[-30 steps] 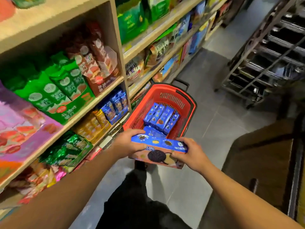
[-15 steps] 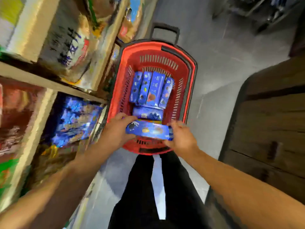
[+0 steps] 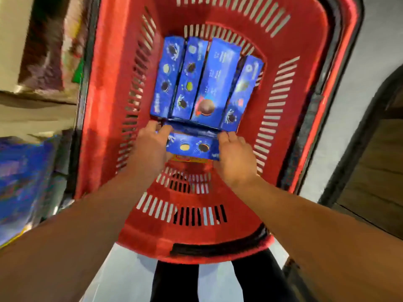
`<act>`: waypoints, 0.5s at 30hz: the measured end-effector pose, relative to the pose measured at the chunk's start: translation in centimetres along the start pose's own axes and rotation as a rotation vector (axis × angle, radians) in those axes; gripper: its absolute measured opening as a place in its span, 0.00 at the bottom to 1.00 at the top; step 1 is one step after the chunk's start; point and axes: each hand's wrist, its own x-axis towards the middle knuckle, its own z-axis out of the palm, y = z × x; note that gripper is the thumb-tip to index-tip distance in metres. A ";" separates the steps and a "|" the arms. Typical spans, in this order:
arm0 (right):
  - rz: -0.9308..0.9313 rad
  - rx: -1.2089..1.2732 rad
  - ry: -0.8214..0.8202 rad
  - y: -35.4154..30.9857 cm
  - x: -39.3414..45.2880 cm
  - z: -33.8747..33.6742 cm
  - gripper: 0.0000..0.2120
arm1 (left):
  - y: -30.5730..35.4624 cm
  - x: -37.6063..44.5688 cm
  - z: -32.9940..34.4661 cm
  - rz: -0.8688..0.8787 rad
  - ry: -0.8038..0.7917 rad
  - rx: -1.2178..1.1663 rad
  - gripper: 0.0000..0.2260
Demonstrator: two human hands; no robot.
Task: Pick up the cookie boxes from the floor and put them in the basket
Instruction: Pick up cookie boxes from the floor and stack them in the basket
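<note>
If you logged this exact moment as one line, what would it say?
stage: placing | left hand + right hand: holding blue cookie box | where: inside red basket | beside: four boxes

4 boxes (image 3: 201,81) lie side by side in the basket (image 3: 104,105).

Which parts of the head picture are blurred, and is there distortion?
Head view: shelf goods at left smear with motion blur; the basket rim bows from wide-angle distortion; the cookie box between left hand and right hand stays fairly sharp.
</note>
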 end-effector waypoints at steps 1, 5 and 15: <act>0.015 0.010 0.029 0.1 1.0 0.8 0.28 | -0.4 0.9 0.9 -0.010 0.022 0.010 0.28; 0.031 -0.013 0.161 1.0 4.2 4.1 0.25 | -1.7 3.6 4.3 -0.001 0.156 0.083 0.26; 0.052 0.019 0.073 0.8 3.6 3.8 0.32 | -0.4 2.7 4.3 -0.051 0.120 0.033 0.27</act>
